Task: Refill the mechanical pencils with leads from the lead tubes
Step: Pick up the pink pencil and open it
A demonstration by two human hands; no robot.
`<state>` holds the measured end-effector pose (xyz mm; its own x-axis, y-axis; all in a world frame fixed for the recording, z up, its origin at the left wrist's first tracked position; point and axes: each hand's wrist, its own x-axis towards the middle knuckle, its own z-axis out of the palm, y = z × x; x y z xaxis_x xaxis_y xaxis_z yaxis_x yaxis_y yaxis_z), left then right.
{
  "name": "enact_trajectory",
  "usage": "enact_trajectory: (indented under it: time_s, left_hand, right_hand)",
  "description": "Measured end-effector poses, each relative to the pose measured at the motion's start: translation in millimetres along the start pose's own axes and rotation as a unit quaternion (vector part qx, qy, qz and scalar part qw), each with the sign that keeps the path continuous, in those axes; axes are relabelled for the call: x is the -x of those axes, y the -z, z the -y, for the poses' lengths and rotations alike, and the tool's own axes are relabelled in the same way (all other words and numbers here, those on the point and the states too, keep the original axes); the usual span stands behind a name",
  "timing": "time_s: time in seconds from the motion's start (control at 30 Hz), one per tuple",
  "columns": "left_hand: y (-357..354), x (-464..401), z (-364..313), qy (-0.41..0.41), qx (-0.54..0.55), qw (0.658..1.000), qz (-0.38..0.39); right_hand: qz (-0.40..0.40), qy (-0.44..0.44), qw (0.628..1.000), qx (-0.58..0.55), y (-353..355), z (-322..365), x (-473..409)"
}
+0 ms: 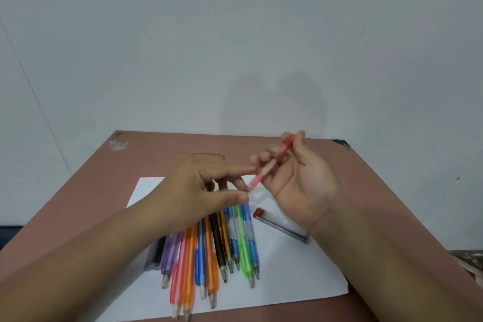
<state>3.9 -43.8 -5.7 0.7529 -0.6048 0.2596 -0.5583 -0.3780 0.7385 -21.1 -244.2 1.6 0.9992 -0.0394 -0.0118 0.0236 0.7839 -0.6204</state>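
**Grip on pink pencil: refill under way, bundle still waiting**

Right hand (300, 185) grip: fingers curled round a pink mechanical pencil (269, 165), held above the counter (379, 178) at about 1 o'clock from the bundle, its clear lower end angled down toward 7 o'clock. Left hand (198, 188) grip: thumb and forefinger meet at that clear end, pinching either it or something small there (motion blur prevents telling which).

Progress, as judged: one pencil is in hand and being worked on; whether lead has gone in cannot be confirmed. A bundle of coloured pencils (222, 243) lies fanned on a white paper sheet (287, 277), tips toward 6 o'clock, and none shows evidence of being refilled. Most of the task appears outstanding.

Lead supply: one clear lead tube (281, 226) with a red cap lies on the sheet at 3 o'clock from the bundle, partly under the right wrist. A dark grey case (155, 256), possibly another tube, lies at 9 o'clock, touching the bundle.

Surface and room: reddish-brown counter, scuffed at its far corners, pushed against a plain pale wall (235, 34) bearing the hands' shadows.
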Motion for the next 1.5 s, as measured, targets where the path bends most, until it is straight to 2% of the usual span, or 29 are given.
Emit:
enact_trajectory:
  time_s: [0.13,0.23,0.67,1.27,1.5]
  left_hand:
    - [-1.9,4.8,-10.5,0.012,0.08,0.995,0.066]
    - [-4.3,7.7,-14.7,0.023,0.137,0.988,0.07]
    - [-14.2,7.2,-5.0,0.078,0.287,0.951,0.09]
    - [-14.8,5.3,-3.5,0.075,0.317,0.941,0.09]
    - [-14.3,6.7,-3.1,0.07,0.294,0.949,0.091]
  right_hand:
    - [0.014,0.022,0.994,-0.107,6.3,17.3,-1.4]
    - [0.025,0.051,0.99,-0.132,8.2,25.9,1.9]
    - [0.004,0.086,0.99,-0.109,6.7,21.8,5.9]
    - [0.016,0.081,0.989,-0.125,8.6,19.8,3.3]
    - [0.012,0.081,0.989,-0.124,7.7,19.1,3.7]
